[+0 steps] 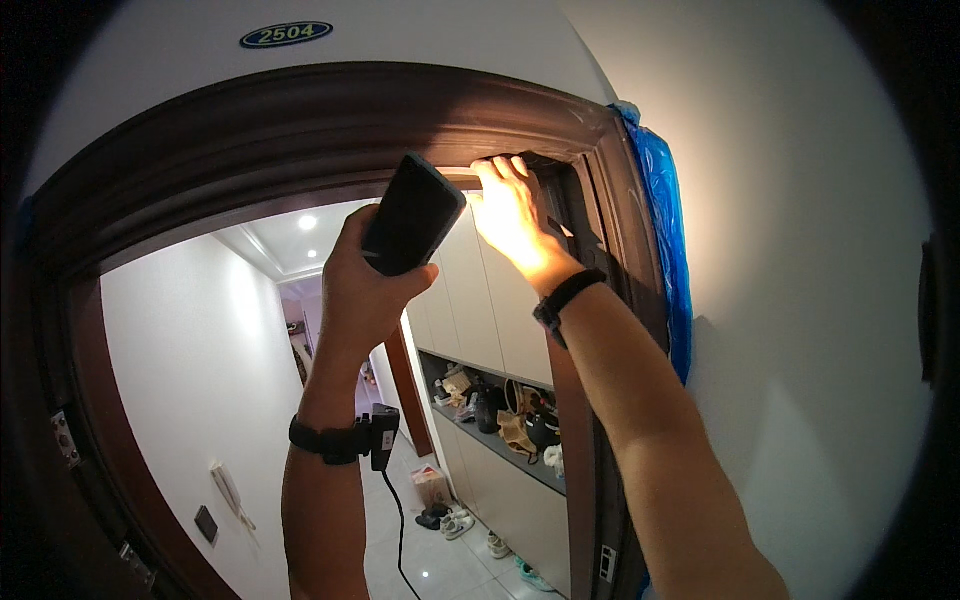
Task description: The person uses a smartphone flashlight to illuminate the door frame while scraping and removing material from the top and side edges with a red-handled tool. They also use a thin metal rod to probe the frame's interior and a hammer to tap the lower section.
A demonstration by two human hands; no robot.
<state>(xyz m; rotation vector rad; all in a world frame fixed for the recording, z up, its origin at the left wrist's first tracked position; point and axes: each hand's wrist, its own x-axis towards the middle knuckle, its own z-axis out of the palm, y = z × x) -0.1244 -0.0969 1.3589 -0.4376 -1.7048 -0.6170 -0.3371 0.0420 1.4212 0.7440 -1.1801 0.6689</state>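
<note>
My left hand (367, 285) grips a dark smartphone (415, 217), raised in front of the door frame. Bright light falls on my right hand (510, 206), which reaches up to the inner top right corner of the dark brown door frame (360, 112). Its fingertips touch or lie close to the underside of the lintel; whether they hold anything cannot be told. Black straps circle both wrists, and the left one carries a small black device (385, 437) with a cable hanging down.
Blue plastic film (664, 225) hangs along the frame's right edge. Beyond the doorway stand a cabinet (510, 480) with a filled shelf niche, several shoes (456, 523) and a cardboard box (431, 486). An intercom handset (231, 491) hangs on the left wall.
</note>
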